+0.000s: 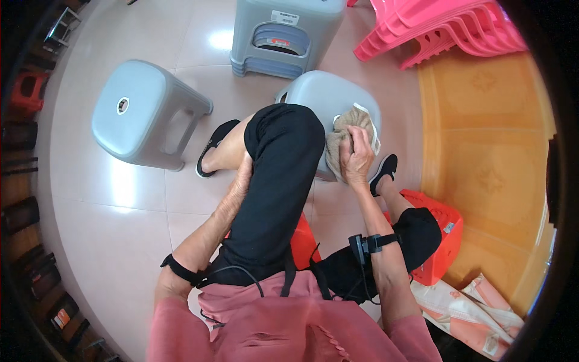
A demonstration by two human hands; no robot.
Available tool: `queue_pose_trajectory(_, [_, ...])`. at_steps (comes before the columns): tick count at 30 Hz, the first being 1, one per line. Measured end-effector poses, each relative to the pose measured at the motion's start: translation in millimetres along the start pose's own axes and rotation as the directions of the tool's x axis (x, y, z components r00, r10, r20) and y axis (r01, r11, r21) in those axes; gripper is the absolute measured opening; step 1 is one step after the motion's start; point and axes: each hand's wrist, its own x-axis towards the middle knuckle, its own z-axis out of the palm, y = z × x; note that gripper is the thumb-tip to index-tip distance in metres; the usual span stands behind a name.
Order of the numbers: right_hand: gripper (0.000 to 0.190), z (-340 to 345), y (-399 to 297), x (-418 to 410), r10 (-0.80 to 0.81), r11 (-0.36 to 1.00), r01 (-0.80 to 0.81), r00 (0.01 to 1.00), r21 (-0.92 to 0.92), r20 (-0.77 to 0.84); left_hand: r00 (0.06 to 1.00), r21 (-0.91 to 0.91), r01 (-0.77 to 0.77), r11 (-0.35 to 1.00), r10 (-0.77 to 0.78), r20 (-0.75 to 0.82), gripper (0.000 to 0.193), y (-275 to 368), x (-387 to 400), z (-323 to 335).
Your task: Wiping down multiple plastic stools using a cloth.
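My right hand (357,156) grips a bunched beige-brown cloth (355,118) with white edging. It presses the cloth on the seat of a grey plastic stool (325,92), which stands partly behind my raised knee. Against the inner side of that knee, in black trousers (285,176), lies my left hand (246,169). Its fingers are hidden under the leg, so I cannot see whether it holds anything. Off to the left stands a second grey plastic stool (131,106) with a round hole in its seat.
Stacked grey stools (271,54) stand ahead, one bearing a label. Stacked pink plastic chairs or stools (429,27) are at the upper right, beside a yellow-orange panel (484,149). A red plastic stool (434,249) and patterned fabric (470,312) lie at my right.
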Motion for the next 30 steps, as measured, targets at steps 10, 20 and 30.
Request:
queue_pose_trajectory(10, [0.025, -7.9, 7.2, -1.9, 0.025, 0.999, -0.025, 1.000, -0.026, 0.005, 0.924, 0.473, -0.198, 0.859, 0.325, -0.203, 0.039, -44.8, 41.9, -31.6])
queue_pose_trajectory(20, [0.026, -0.6, 4.0, -2.1, -0.016, 1.000, 0.016, 1.000, -0.002, -0.019, 0.647, 0.931, -0.322, 0.171, 0.758, 0.084, 0.035, -37.8, 74.6, -164.4])
queue_pose_trajectory(30, [0.024, -3.0, 5.4, -1.1, 0.033, 0.999, -0.033, 0.999, -0.012, -0.030, 0.924, 0.586, -0.330, 0.741, 0.379, 0.041, 0.070, 22.4, 57.1, -101.5])
